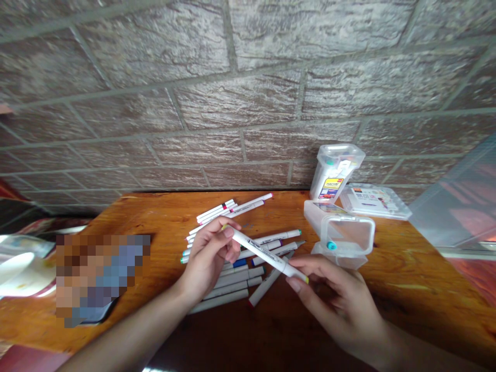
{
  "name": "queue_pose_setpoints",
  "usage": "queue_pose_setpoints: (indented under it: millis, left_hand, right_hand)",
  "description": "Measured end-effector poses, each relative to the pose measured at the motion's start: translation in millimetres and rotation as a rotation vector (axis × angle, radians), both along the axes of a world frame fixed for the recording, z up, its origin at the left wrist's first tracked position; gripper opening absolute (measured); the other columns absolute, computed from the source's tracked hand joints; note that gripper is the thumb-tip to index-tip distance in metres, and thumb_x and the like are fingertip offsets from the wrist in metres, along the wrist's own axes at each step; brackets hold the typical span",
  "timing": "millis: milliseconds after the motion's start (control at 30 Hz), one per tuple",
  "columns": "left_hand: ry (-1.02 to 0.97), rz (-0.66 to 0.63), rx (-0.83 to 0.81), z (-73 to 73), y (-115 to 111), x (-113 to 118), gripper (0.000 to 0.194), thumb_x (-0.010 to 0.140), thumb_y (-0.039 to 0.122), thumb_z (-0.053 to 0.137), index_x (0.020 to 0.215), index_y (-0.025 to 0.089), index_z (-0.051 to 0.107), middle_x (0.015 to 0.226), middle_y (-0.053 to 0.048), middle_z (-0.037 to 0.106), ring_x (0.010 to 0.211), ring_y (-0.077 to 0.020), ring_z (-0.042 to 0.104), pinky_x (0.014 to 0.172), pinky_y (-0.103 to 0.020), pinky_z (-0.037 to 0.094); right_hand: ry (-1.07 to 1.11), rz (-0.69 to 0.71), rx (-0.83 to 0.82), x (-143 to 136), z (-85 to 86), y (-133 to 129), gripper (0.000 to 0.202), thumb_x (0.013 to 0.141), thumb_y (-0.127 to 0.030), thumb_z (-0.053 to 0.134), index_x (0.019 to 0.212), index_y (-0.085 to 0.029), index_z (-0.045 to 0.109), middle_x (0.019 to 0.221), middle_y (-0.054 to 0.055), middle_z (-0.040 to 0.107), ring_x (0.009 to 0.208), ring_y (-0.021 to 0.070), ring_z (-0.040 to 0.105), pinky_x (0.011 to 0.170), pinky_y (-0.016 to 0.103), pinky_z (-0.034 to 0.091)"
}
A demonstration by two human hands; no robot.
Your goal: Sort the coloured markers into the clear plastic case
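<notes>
A white marker with yellow ends is stretched between my two hands, tilted down to the right. My left hand pinches its upper left end. At the lower right end, the thumb and fingers of my right hand grip it near the yellow tip. Beneath and behind my hands, several white markers with green, blue, purple and red ends lie on the wooden table. Further back is a small group of white markers with pink and red ends.
At the back right stands a clear container of markers, beside a flat clear case. An open clear box lies in front with a teal-ended item in it. A pixelated dark object is at left, near a white cup.
</notes>
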State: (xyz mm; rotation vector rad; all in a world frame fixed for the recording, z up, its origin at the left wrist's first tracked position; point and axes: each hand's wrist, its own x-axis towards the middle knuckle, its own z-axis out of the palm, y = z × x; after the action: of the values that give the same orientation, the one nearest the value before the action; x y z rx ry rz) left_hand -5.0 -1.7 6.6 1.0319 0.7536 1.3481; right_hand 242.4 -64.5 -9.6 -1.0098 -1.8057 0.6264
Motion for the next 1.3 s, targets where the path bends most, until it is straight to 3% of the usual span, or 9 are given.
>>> queue_pose_setpoints:
  millis: [333, 467, 633, 833, 1300]
  left_hand:
    - [-0.002, 0.001, 0.012, 2.0, 0, 2, 0.019, 0.088, 0.033, 0.082, 0.092, 0.016, 0.075, 0.058, 0.004, 0.056, 0.049, -0.0085, 0.042, 0.049, -0.021, 0.038]
    - [0.032, 0.010, 0.032, -1.0, 1, 0, 0.019, 0.091, 0.034, 0.080, 0.097, 0.017, 0.076, 0.065, 0.002, 0.060, 0.050, -0.0090, 0.045, 0.050, -0.023, 0.040]
    - [0.191, 0.050, 0.132, -10.3, -1, -7, 0.018, 0.100, 0.035, 0.070, 0.105, 0.019, 0.076, 0.061, 0.003, 0.057, 0.056, -0.0137, 0.053, 0.059, -0.027, 0.041]
    - [0.218, 0.052, 0.194, -15.0, -4, -9, 0.017, 0.104, 0.033, 0.064, 0.107, 0.021, 0.075, 0.064, 0.002, 0.058, 0.058, -0.0151, 0.054, 0.063, -0.030, 0.041]
    - [0.203, 0.041, 0.222, -14.4, -4, -10, 0.016, 0.104, 0.032, 0.064, 0.105, 0.021, 0.075, 0.065, 0.002, 0.057, 0.060, -0.0153, 0.052, 0.063, -0.031, 0.038]
  right_hand:
    - [0.151, 0.057, -0.082, 3, -4.8, 0, 0.023, 0.109, -0.018, 0.059, 0.128, -0.029, 0.067, 0.090, 0.000, 0.084, 0.050, 0.0100, 0.068, 0.049, 0.016, 0.056]
    - [0.096, 0.009, -0.011, 3, -2.0, 0, 0.024, 0.103, -0.017, 0.067, 0.125, -0.026, 0.071, 0.086, 0.001, 0.083, 0.055, 0.0131, 0.071, 0.051, 0.019, 0.058]
    - [0.043, -0.058, 0.130, 2, 2.7, 0, 0.028, 0.095, -0.013, 0.075, 0.120, -0.026, 0.078, 0.098, 0.004, 0.087, 0.078, 0.0205, 0.082, 0.065, 0.023, 0.065]
    - [0.033, -0.032, 0.238, 3, 7.2, -2, 0.033, 0.092, -0.006, 0.075, 0.118, -0.027, 0.076, 0.094, 0.003, 0.086, 0.075, 0.0197, 0.082, 0.064, 0.023, 0.065]
    - [0.009, -0.025, 0.256, 4, 4.9, 1, 0.037, 0.092, -0.005, 0.074, 0.120, -0.029, 0.074, 0.097, 0.002, 0.085, 0.080, 0.0190, 0.083, 0.070, 0.022, 0.065]
